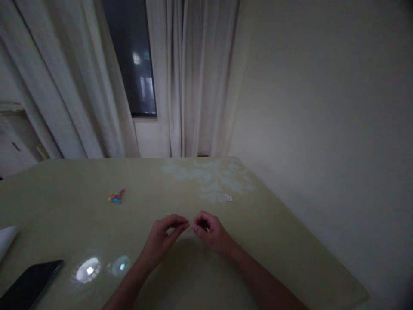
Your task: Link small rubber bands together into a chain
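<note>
Low centre of frame: left hand (161, 239) and right hand (211, 234) are pinching fingertips together over the pale green glossy worktop (290, 241), seemingly gripping something too small to identify, while the small multicoloured bead pile (116, 196) is lying well apart, left of centre.

No text, label or number can be read anywhere.

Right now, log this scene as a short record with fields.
setting: pale green table against a wall, curtains and dark window behind
left hand: left hand over the table, fingertips pinched, whatever it holds too small to tell
right hand: right hand fingertips pinched, nearly meeting the left
nearby: tiny yellowish bit beside the left hand
farther left: pile of small colourful pieces
near edge: dark phone
</note>
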Demonstrator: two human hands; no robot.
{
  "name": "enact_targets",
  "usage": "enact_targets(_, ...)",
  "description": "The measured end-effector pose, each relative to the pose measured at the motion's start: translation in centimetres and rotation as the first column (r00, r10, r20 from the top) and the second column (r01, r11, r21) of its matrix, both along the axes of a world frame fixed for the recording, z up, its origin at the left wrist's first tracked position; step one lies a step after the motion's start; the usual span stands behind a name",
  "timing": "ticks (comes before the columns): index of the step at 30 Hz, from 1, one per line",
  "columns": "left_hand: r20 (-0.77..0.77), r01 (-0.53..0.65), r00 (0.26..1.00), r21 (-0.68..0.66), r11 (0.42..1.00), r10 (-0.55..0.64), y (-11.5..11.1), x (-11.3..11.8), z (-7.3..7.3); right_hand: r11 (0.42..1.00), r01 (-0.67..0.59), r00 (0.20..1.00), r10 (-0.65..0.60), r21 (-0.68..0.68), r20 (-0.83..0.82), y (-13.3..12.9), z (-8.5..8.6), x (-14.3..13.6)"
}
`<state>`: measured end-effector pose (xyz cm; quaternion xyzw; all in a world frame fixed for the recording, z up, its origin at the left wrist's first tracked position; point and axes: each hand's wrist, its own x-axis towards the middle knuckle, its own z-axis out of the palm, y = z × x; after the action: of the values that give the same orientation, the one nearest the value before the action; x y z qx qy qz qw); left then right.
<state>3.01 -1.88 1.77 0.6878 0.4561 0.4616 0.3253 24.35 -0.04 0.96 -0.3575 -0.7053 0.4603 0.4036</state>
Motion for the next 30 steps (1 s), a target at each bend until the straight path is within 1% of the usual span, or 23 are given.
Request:
enact_targets(2,0.011,-0.118,0.993,0.000,0.993,0.118,0.5,-1.3,0.2,0.997,0.032,0.997,-0.038,0.074,0.072,0.0,-0.2,0.0)
enact_targets(3,0.014,-0.177,0.984,-0.006,0.984,0.177,0.9,-2.1,0.3,0.992,0.023,0.992,-0.038,0.124,0.123,-0.1,-0.3,-0.1)
enact_targets(5,-0.008,-0.263,0.965,-0.031,0.964,0.262,1.5,-3.7,0.4,0.973,-0.036,0.969,-0.022,0.228,0.247,-0.6,-0.5,-0.4)
enact_targets(7,-0.070,-0.307,0.950,-0.047,0.950,0.304,2.0,-5.2,0.3,0.941,-0.115,0.923,-0.017,0.317,0.385,-1.1,-0.9,-0.9)
enact_targets(9,-0.164,-0.325,0.936,-0.058,0.944,0.312,2.4,-6.2,-0.1,0.899,-0.200,0.857,-0.033,0.390,0.514,-1.7,-1.4,-1.6)
enact_targets(11,-0.245,-0.332,0.919,-0.062,0.941,0.308,2.5,-6.6,-0.6,0.843,-0.305,0.791,-0.035,0.443,0.611,-2.1,-2.0,-2.3)
enact_targets(13,-0.317,-0.319,0.903,-0.044,0.947,0.290,2.4,-6.6,-1.0,0.789,-0.382,0.750,-0.040,0.481,0.660,-2.3,-2.5,-2.8)
enact_targets(14,-0.356,-0.307,0.892,-0.026,0.951,0.278,2.4,-6.4,-1.1,0.771,-0.402,0.741,-0.044,0.495,0.670,-2.4,-2.7,-3.0)
enact_targets(16,-0.442,-0.288,0.857,0.015,0.958,0.264,2.2,-6.1,-1.2,0.759,-0.409,0.735,-0.055,0.506,0.676,-2.5,-2.9,-3.2)
enact_targets(19,-0.557,-0.286,0.784,0.066,0.956,0.273,2.0,-5.9,-1.1,0.767,-0.394,0.737,-0.064,0.506,0.672,-2.7,-2.5,-3.1)
enact_targets(21,-0.612,-0.282,0.742,0.087,0.956,0.274,1.9,-5.9,-1.1,0.766,-0.392,0.738,-0.070,0.510,0.671,-2.8,-2.2,-3.0)
enact_targets(23,-0.637,-0.267,0.721,0.107,0.958,0.272,1.9,-6.0,-1.3,0.764,-0.393,0.733,-0.076,0.512,0.676,-2.7,-2.1,-3.1)
enact_targets(24,-0.633,-0.259,0.723,0.122,0.958,0.276,2.0,-6.1,-1.4,0.764,-0.392,0.730,-0.081,0.513,0.679,-2.7,-2.3,-3.2)
enact_targets(26,-0.584,-0.258,0.752,0.166,0.952,0.305,2.1,-6.1,-1.6,0.764,-0.383,0.725,-0.101,0.520,0.682,-2.5,-2.7,-3.4)
enact_targets(28,-0.484,-0.260,0.808,0.217,0.941,0.335,2.2,-5.8,-1.8,0.747,-0.387,0.711,-0.131,0.540,0.691,-2.4,-3.3,-3.6)
enact_targets(30,-0.365,-0.230,0.879,0.241,0.943,0.308,2.3,-5.2,-1.7,0.710,-0.408,0.688,-0.174,0.574,0.704,-2.4,-3.9,-3.8)
